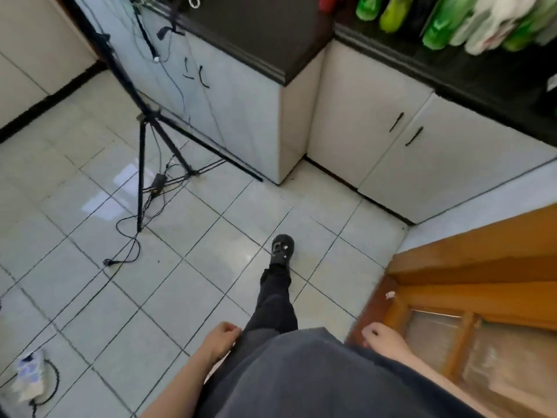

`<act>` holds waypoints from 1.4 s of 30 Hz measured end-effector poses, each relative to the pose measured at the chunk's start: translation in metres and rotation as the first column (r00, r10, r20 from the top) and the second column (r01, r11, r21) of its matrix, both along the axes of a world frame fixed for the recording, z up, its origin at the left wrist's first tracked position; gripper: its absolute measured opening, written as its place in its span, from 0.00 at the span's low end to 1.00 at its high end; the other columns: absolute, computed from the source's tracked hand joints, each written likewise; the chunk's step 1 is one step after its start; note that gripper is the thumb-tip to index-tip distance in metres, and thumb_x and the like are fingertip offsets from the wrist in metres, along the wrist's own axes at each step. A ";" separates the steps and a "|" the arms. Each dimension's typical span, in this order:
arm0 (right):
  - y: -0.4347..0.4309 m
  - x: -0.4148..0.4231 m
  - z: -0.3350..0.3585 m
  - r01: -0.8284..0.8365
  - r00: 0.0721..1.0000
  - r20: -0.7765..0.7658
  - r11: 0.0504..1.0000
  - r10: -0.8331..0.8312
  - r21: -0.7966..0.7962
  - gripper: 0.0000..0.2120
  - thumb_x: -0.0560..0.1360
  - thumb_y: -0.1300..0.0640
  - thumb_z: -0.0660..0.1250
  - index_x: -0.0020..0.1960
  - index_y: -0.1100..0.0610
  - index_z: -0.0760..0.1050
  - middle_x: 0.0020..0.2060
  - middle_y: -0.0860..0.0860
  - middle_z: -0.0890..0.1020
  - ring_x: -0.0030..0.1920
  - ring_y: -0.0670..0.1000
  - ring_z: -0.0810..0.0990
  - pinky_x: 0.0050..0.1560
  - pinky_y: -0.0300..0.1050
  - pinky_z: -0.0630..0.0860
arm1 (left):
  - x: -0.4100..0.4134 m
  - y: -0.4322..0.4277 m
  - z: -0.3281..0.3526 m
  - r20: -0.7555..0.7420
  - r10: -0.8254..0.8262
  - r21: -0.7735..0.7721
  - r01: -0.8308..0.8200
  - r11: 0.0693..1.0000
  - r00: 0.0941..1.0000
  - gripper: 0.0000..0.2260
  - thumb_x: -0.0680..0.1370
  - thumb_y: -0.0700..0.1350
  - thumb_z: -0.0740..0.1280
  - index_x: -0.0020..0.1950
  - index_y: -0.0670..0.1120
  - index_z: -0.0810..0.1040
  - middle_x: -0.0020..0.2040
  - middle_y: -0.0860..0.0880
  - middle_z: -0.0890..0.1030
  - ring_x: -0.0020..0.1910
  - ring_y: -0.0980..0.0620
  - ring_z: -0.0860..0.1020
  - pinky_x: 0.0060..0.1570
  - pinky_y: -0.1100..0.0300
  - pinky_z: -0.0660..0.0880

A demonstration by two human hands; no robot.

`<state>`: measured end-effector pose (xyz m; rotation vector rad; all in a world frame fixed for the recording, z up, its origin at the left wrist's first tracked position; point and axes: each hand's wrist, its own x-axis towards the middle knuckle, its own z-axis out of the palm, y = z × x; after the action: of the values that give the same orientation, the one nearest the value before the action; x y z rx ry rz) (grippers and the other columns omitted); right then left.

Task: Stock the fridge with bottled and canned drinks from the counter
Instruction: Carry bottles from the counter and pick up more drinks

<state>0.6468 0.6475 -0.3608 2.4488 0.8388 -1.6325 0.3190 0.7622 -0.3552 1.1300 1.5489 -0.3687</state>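
Several green and pale drink bottles (446, 22) stand blurred on the dark counter (470, 70) at the top right, with a red bottle (327, 2) at their left end. My left hand (221, 337) hangs low beside my hip, fingers loosely curled, holding nothing. My right hand (384, 339) hangs at my other side, also loosely curled and holding nothing. Both hands are far below and in front of the counter. The fridge is out of view.
A black tripod (141, 128) with trailing cables (126, 236) stands on the tiled floor at left. White cabinets (398, 158) run under the counter. A wooden door (482, 297) lies at the right. My foot (282, 248) steps forward. A power strip (28, 375) lies bottom left.
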 end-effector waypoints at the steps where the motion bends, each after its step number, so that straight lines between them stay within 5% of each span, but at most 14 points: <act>1: 0.007 0.010 -0.003 0.048 0.999 -0.010 0.999 -0.049 -0.015 0.09 0.81 0.54 0.56 0.56 0.52 0.73 0.47 0.45 0.78 0.48 0.45 0.77 0.49 0.38 0.74 | 0.010 0.023 -0.007 0.001 -0.025 -0.003 0.025 1.000 1.000 0.13 0.73 0.48 0.62 0.28 0.47 0.68 0.29 0.49 0.72 0.32 0.51 0.69 0.32 0.58 0.62; 6: 0.052 0.082 0.009 0.251 0.962 0.122 0.968 -0.246 -0.026 0.07 0.81 0.52 0.56 0.54 0.50 0.72 0.54 0.48 0.78 0.48 0.44 0.75 0.48 0.35 0.71 | 0.090 0.157 -0.028 -0.042 -0.228 0.013 0.228 0.973 0.973 0.11 0.78 0.40 0.60 0.36 0.42 0.71 0.36 0.43 0.74 0.36 0.49 0.72 0.37 0.57 0.63; 9: 0.087 0.119 0.028 0.368 0.911 0.189 0.930 -0.366 0.027 0.08 0.81 0.51 0.55 0.55 0.49 0.71 0.50 0.45 0.75 0.45 0.42 0.72 0.46 0.34 0.68 | 0.157 0.241 -0.022 -0.073 -0.420 0.092 0.426 0.900 0.904 0.10 0.79 0.44 0.61 0.47 0.40 0.78 0.47 0.40 0.81 0.51 0.43 0.79 0.48 0.55 0.72; 12: 0.124 0.149 0.041 0.486 0.851 0.147 0.863 -0.504 0.139 0.07 0.81 0.51 0.56 0.49 0.48 0.72 0.44 0.44 0.77 0.40 0.39 0.74 0.35 0.30 0.65 | 0.229 0.314 -0.006 -0.102 -0.526 0.150 0.535 0.831 0.845 0.13 0.80 0.46 0.61 0.58 0.39 0.76 0.56 0.39 0.80 0.57 0.41 0.77 0.54 0.56 0.71; 18: 0.158 0.186 0.038 0.621 0.766 0.066 0.762 -0.640 0.185 0.09 0.79 0.53 0.59 0.55 0.53 0.77 0.47 0.46 0.77 0.48 0.45 0.76 0.49 0.37 0.70 | 0.361 0.390 0.009 -0.063 -0.579 0.178 0.580 0.795 0.813 0.08 0.79 0.41 0.62 0.44 0.38 0.76 0.43 0.36 0.78 0.55 0.33 0.77 0.54 0.51 0.72; 21: 0.166 0.226 0.027 0.670 0.732 0.020 0.725 -0.681 0.160 0.09 0.79 0.54 0.60 0.51 0.54 0.78 0.46 0.48 0.80 0.47 0.47 0.78 0.51 0.41 0.74 | 0.420 0.392 0.016 -0.032 -0.624 0.156 0.621 0.768 0.781 0.06 0.80 0.42 0.62 0.47 0.41 0.75 0.44 0.40 0.76 0.52 0.41 0.77 0.54 0.52 0.72; 24: 0.175 0.285 0.023 0.645 0.753 0.021 0.744 -0.658 0.176 0.08 0.79 0.56 0.60 0.49 0.56 0.77 0.46 0.52 0.81 0.47 0.51 0.79 0.53 0.48 0.76 | 0.476 0.378 0.021 0.005 -0.666 0.195 0.653 0.732 0.746 0.09 0.78 0.41 0.61 0.38 0.46 0.70 0.36 0.46 0.71 0.41 0.48 0.73 0.43 0.57 0.67; 27: 0.195 0.348 0.033 0.647 0.719 0.062 0.698 -0.693 0.308 0.07 0.79 0.58 0.61 0.54 0.55 0.76 0.48 0.52 0.80 0.50 0.52 0.79 0.51 0.45 0.75 | 0.531 0.361 0.035 0.062 -0.626 0.201 0.604 0.771 0.777 0.06 0.79 0.42 0.62 0.52 0.43 0.76 0.47 0.44 0.79 0.49 0.44 0.78 0.52 0.53 0.74; 30: 0.224 0.402 0.054 0.673 0.529 0.120 0.502 -0.840 0.542 0.13 0.78 0.59 0.62 0.63 0.55 0.71 0.53 0.51 0.78 0.51 0.50 0.77 0.50 0.41 0.72 | 0.584 0.354 0.049 0.145 -0.629 0.269 0.581 0.768 0.764 0.10 0.80 0.44 0.63 0.59 0.43 0.76 0.53 0.47 0.79 0.53 0.48 0.79 0.54 0.58 0.73; 33: 0.255 0.447 0.083 0.586 0.355 0.165 0.357 -0.920 0.728 0.21 0.76 0.59 0.65 0.68 0.57 0.66 0.60 0.53 0.74 0.58 0.52 0.75 0.54 0.45 0.73 | 0.637 0.356 0.070 0.278 -0.538 0.334 0.445 0.831 0.796 0.06 0.80 0.47 0.62 0.53 0.48 0.77 0.50 0.50 0.80 0.49 0.53 0.79 0.45 0.68 0.72; 35: 0.269 0.464 0.102 0.517 0.263 0.127 0.250 -0.957 0.819 0.25 0.75 0.57 0.66 0.70 0.59 0.64 0.62 0.56 0.72 0.61 0.53 0.73 0.58 0.53 0.74 | 0.667 0.359 0.088 0.374 -0.489 0.373 0.355 0.857 0.788 0.06 0.80 0.49 0.62 0.48 0.50 0.77 0.46 0.53 0.81 0.45 0.56 0.79 0.43 0.67 0.72; 39: 0.291 0.488 0.129 0.331 0.212 0.038 0.108 -0.976 0.937 0.31 0.72 0.48 0.65 0.70 0.62 0.62 0.64 0.56 0.70 0.64 0.55 0.70 0.63 0.58 0.70 | 0.726 0.365 0.126 0.538 -0.497 0.446 0.270 0.853 0.681 0.05 0.80 0.46 0.63 0.48 0.54 0.78 0.46 0.54 0.82 0.48 0.55 0.80 0.52 0.61 0.74; 42: 0.299 0.500 0.144 0.235 0.225 0.025 0.079 -0.974 0.969 0.32 0.73 0.45 0.61 0.69 0.64 0.61 0.63 0.52 0.68 0.65 0.56 0.70 0.64 0.57 0.70 | 0.766 0.362 0.147 0.573 -0.620 0.560 0.296 0.773 0.536 0.05 0.80 0.45 0.63 0.53 0.53 0.77 0.50 0.53 0.81 0.50 0.61 0.78 0.51 0.71 0.71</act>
<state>1.1471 0.9468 -0.2167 4.1782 0.0954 0.4374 1.0855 1.1243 -0.2080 1.7643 0.5540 0.0948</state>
